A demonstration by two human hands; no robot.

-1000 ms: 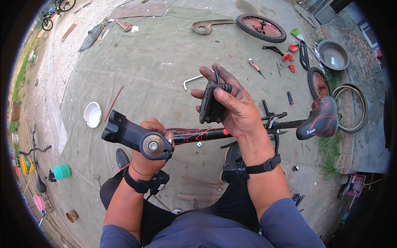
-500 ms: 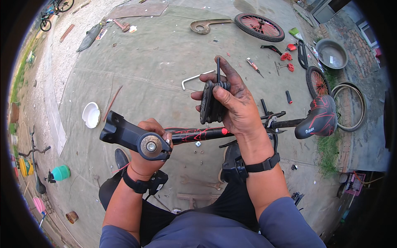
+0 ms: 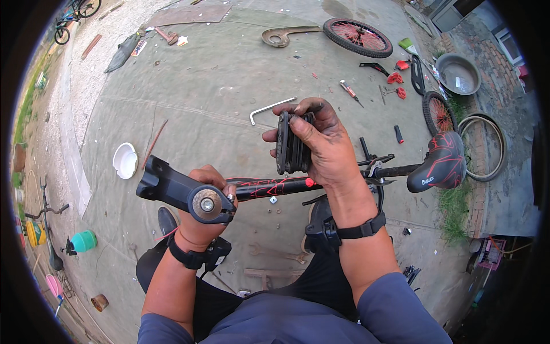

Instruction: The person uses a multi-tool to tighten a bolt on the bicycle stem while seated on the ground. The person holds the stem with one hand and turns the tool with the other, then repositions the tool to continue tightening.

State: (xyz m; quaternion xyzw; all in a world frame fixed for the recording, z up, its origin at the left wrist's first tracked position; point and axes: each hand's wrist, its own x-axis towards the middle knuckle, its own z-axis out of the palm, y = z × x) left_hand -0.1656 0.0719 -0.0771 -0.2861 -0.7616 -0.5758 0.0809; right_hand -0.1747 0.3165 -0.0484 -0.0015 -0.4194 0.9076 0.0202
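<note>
My left hand (image 3: 196, 228) is wrapped round the front end of a black bicycle frame (image 3: 258, 190) with red web markings, just below the black handlebar stem (image 3: 166, 183), whose bolted round cap (image 3: 207, 204) faces up. My right hand (image 3: 332, 149) grips a black folding hex-key multi-tool (image 3: 291, 143) above the frame, thumb across its top and fingertips curled around it. The frame's other end carries a black and red saddle (image 3: 435, 163). Beyond my right hand a silver L-shaped hex key (image 3: 252, 117) lies on the ground. Small nuts (image 3: 273, 200) lie below the frame.
Loose wheels (image 3: 358, 38), tyres (image 3: 485, 148), a screwdriver (image 3: 350, 93), red parts (image 3: 395, 78) and a grey basin (image 3: 457, 74) lie ahead and right. A white bowl (image 3: 125, 161), green jug (image 3: 84, 241) and another bicycle (image 3: 48, 212) are left. Wrenches (image 3: 275, 255) lie between my feet.
The key that stood up from the multi-tool no longer shows upright; my right index finger has bent down from its raised position over the tool. My left hand still holds the frame.
</note>
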